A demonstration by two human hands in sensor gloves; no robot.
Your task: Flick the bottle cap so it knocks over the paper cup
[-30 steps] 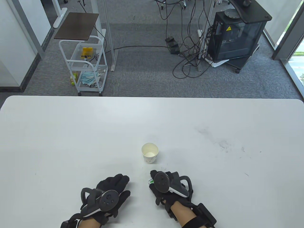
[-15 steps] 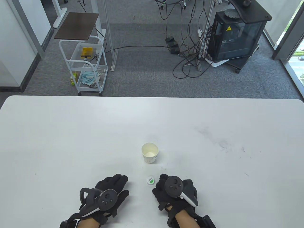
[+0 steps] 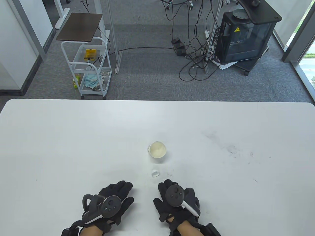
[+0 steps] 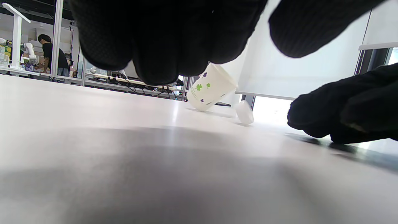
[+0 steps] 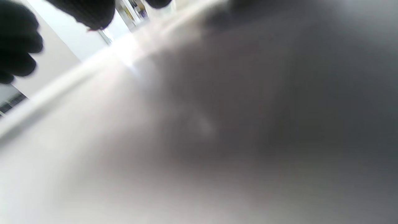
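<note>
Both grips empty, fingers loose: left hand (image 3: 112,200), right hand (image 3: 176,200); clover-printed paper cup (image 4: 210,87) tilted.

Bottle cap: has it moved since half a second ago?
Yes. The bottle cap has shot away from the right hand, up the table view toward the tilting paper cup.

Grey carpet (image 3: 147,81) covered the floor beyond the white table (image 3: 73,137). A white cart (image 3: 86,68) stood left, a black cabinet (image 3: 243,39) right, among tangled cables (image 3: 194,49).
</note>
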